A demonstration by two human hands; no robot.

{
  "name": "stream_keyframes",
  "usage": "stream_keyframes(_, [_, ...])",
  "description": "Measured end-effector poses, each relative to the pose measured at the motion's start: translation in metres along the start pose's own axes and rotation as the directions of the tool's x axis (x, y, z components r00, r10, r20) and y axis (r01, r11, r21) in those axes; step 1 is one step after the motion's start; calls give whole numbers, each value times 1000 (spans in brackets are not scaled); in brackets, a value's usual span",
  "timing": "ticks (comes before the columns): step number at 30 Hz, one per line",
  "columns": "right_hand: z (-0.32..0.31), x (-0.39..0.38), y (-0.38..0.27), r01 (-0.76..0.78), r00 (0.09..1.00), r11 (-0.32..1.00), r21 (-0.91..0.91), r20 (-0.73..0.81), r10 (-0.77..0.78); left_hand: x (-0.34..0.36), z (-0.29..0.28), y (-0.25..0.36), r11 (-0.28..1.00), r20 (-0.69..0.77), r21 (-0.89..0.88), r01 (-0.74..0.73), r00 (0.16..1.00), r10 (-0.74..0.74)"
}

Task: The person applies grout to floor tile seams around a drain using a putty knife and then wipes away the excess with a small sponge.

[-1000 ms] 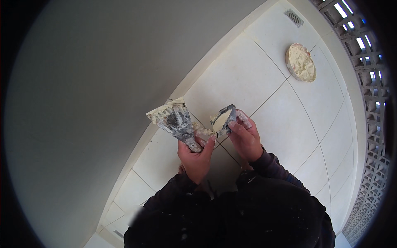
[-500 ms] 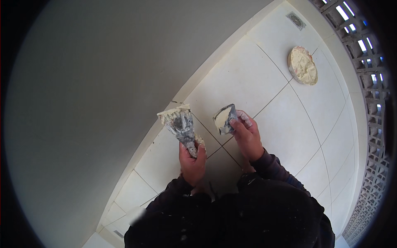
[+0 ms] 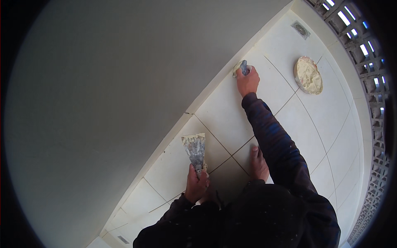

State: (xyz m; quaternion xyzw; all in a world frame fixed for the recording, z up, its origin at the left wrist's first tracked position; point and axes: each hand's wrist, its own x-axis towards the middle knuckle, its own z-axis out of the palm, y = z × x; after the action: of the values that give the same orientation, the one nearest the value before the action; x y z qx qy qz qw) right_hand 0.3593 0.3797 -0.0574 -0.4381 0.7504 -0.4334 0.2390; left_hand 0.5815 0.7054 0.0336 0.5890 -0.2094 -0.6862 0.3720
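Note:
My left hand [image 3: 196, 185] grips the handle of a putty knife [image 3: 193, 146], blade pointing away from me. Cream-coloured paste coats its broad edge, and dried smears cover the blade. Far ahead, my right hand [image 3: 248, 82] holds a small dark grey spreader [image 3: 244, 67] close to the baseboard [image 3: 194, 108]. Some cream paste shows at the spreader's wall side; whether it touches the baseboard I cannot tell. A dark joint crosses the baseboard between the two hands.
A round tub of cream paste [image 3: 308, 75] stands on the white tiles to the right. Beyond it lies a floor drain grate [image 3: 300, 30]. A grey wall [image 3: 115, 91] rises at left, a perforated block wall [image 3: 372, 78] at right. My bare foot [image 3: 259, 165] is on the floor.
My right hand has swung forward and away with the spreader, up to the baseboard. My left hand has drawn the putty knife back slightly, away from the wall.

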Motion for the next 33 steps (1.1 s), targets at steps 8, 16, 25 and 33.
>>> stream_keyframes(8, [34, -105, -22, 10, 994, 995, -99, 111, 1, -1, -20, -25, 999, -92, -15, -29, 995, 27])
stream_keyframes(16, [-57, -118, -1, -770, 617, 415, 484, 730, 293, -4, 3, 12, 888, -123, 392, -240, 943, 309])
stream_keyframes(25, [-160, -132, -32, -912, 408, -16, 410, 903, -133, 21, 55, 55, 920, 50, 213, -329, 944, 326])
stream_keyframes(33, [-190, -149, -56, -937, 349, -52, 346, 917, -195, 27, 115, 111, 926, 108, -36, -376, 920, 378])
